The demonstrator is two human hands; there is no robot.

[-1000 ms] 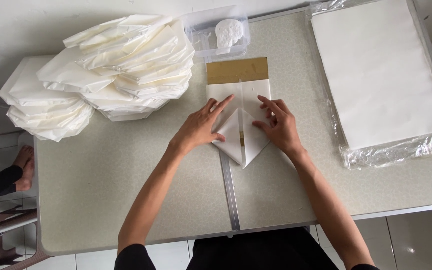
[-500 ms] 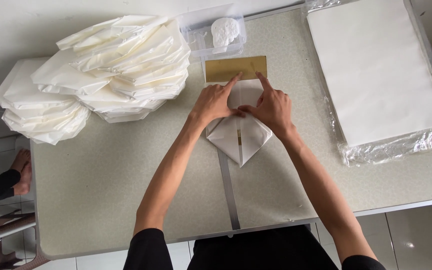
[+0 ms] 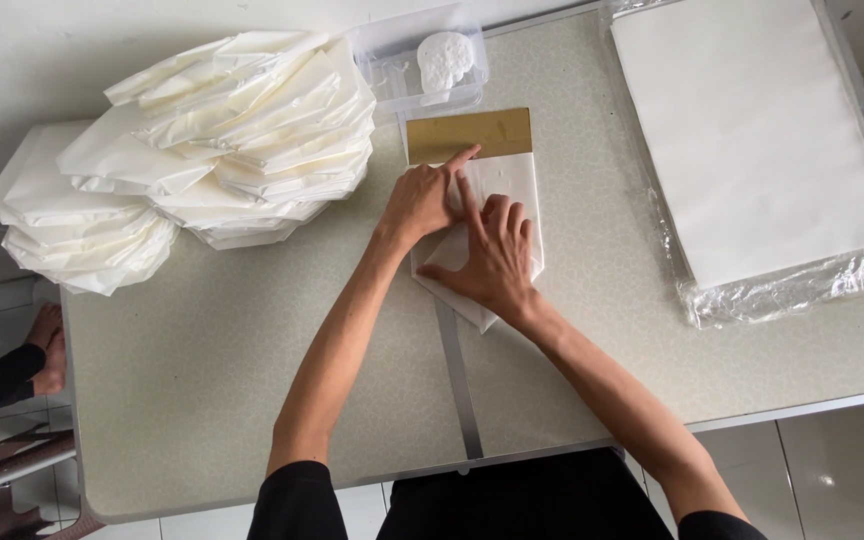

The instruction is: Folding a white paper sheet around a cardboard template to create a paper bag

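- So the folded white paper piece (image 3: 512,200) sits mid-table, its top edge right against the gold card (image 3: 469,135), pointed end aimed back at the person.
- Left hand (image 3: 422,200) is lying flat on the paper just below the gold card, forefinger stretched out so its tip touches the card's lower edge. Not pinching anything, just pressing.
- Right hand (image 3: 492,260) is further down from the card, fingers spread, palm pressing the pointed lower part flat.
- Biggest risk imo: both hands push on slick paper, so if one slides, the fold creeps off the gold card and the crease lands crooked.
- The hands overlap a bit, so the flap underneath is hidden. Can't tell if it's lined up, and a bad crease could get pressed in unnoticed.
- Big pile of folded white pieces (image 3: 242,130) sits just left of the gold card. A swinging left elbow could topple it.
- Clear plastic tub (image 3: 422,60) is right above the card, easy to nudge when reaching.
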